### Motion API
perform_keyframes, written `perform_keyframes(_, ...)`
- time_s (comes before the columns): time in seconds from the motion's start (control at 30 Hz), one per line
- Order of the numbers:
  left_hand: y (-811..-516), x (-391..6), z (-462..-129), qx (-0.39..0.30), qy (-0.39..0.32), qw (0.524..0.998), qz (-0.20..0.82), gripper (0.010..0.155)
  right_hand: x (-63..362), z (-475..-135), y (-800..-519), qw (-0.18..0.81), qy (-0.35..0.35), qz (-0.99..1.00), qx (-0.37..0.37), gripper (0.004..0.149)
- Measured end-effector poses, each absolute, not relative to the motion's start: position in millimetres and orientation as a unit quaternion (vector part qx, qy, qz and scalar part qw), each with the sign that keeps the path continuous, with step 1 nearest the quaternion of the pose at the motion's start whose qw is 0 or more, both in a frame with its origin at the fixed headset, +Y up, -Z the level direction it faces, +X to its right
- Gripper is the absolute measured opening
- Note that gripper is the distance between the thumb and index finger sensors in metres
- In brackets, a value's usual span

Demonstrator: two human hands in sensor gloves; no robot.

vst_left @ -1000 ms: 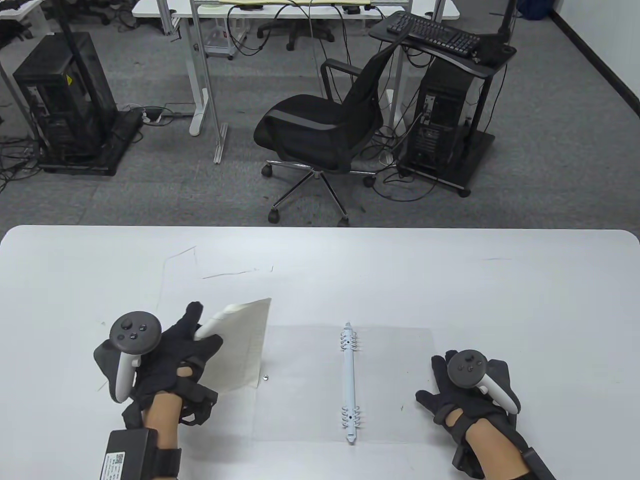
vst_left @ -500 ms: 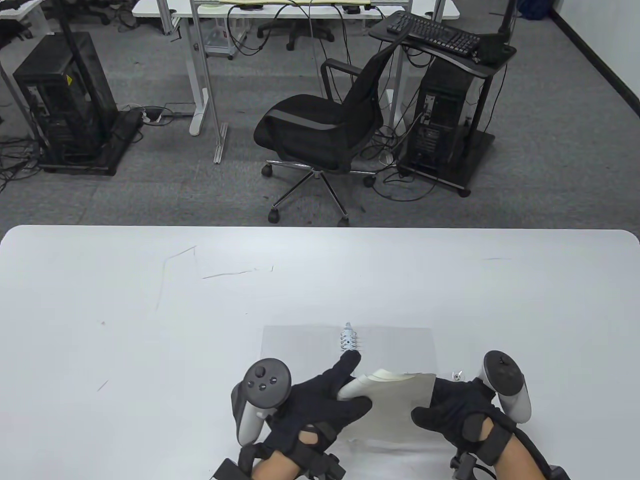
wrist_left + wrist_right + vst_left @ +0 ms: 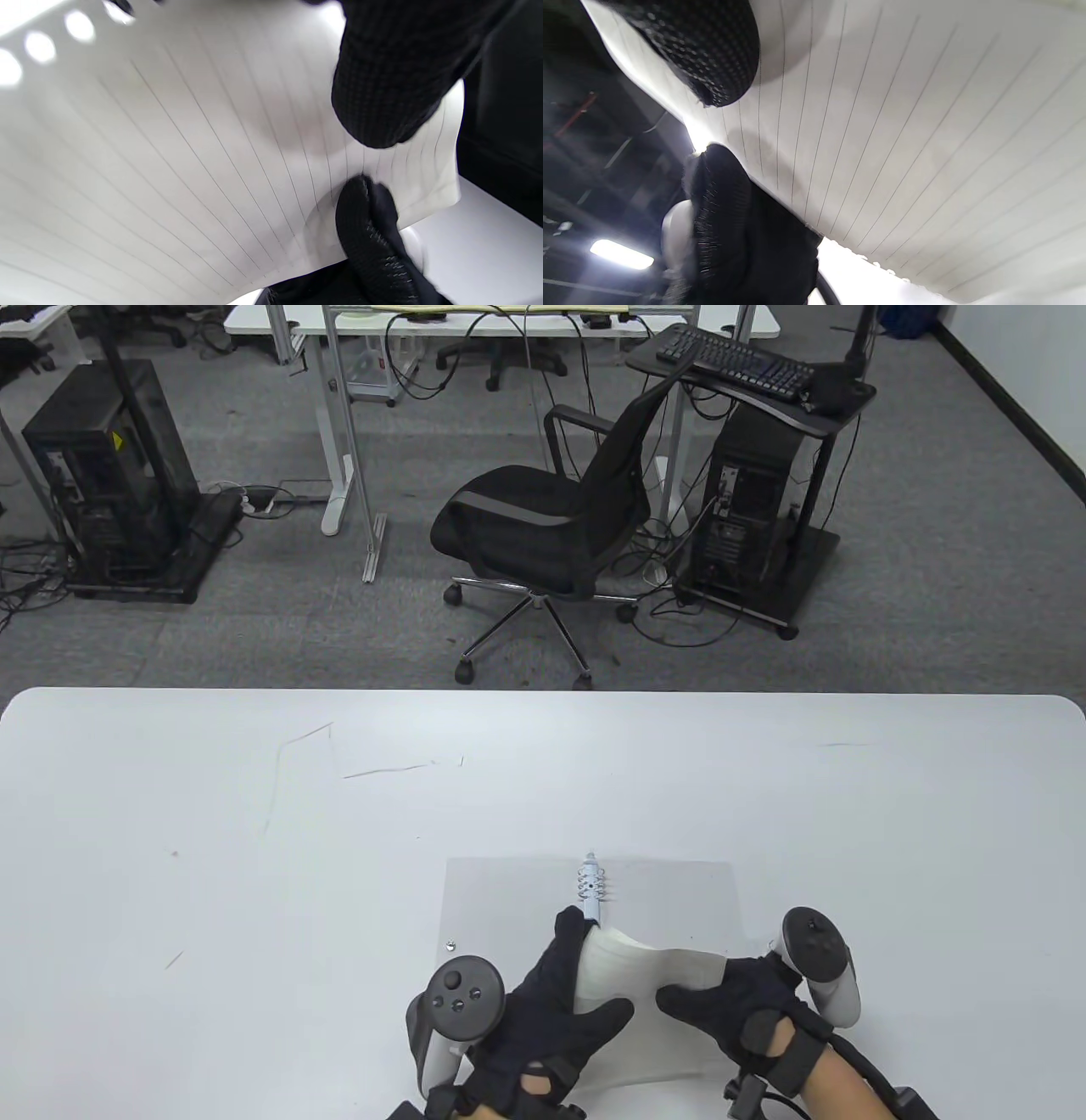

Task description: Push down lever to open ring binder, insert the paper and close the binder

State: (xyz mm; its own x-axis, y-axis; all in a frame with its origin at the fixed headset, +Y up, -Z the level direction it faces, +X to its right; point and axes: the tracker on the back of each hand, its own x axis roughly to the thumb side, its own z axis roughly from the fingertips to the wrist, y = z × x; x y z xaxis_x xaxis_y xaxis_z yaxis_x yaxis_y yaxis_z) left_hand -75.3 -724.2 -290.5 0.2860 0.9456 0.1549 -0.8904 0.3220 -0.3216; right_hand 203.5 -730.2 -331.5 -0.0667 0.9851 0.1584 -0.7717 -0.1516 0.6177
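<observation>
A clear binder cover [image 3: 509,891] lies flat near the table's front edge, its white ring spine [image 3: 591,882] running front to back with the far rings showing. A lined, hole-punched sheet of paper [image 3: 645,976] is held bowed above the spine's near half. My left hand [image 3: 577,984] pinches the sheet's left side between thumb and fingers; the left wrist view shows the paper [image 3: 191,169] pinched. My right hand [image 3: 721,993] pinches the sheet's right side; the right wrist view shows the paper [image 3: 903,148] between thumb and finger. The spine's near end is hidden.
A small metal piece [image 3: 450,945] lies on the table [image 3: 212,857] by the cover's left edge. Pencil marks cross the table's left half. Beyond the far edge stand an office chair [image 3: 543,534] and computer towers [image 3: 110,475].
My left hand carried the sheet from the table's left over to the binder. My right hand left the table and took the sheet's right side. Both hands now hold it lower, over the spine.
</observation>
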Motion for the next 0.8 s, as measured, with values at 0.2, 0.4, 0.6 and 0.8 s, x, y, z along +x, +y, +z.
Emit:
perform_keyframes(0.2,-733,-82,-310,-0.199,-0.27,0.711,0.618,0.12,211,-335,-733,0.63,0.234,0.676,0.302,0.042)
perform_keyframes(0.4,-749,-61,-307,-0.216,-0.335,0.641,0.656,0.063,201,-333,-750,0.595,0.291,0.687,0.298,0.045)
perform_keyframes(0.6,-742,-58,-292,-0.101,-0.331,0.68,0.646,0.044,199,-326,-742,0.607,0.315,0.654,0.323,0.057)
perform_keyframes(0.8,-752,-62,-299,-0.096,-0.295,0.736,0.601,0.067,199,-329,-755,0.554,0.318,0.71,0.296,0.061)
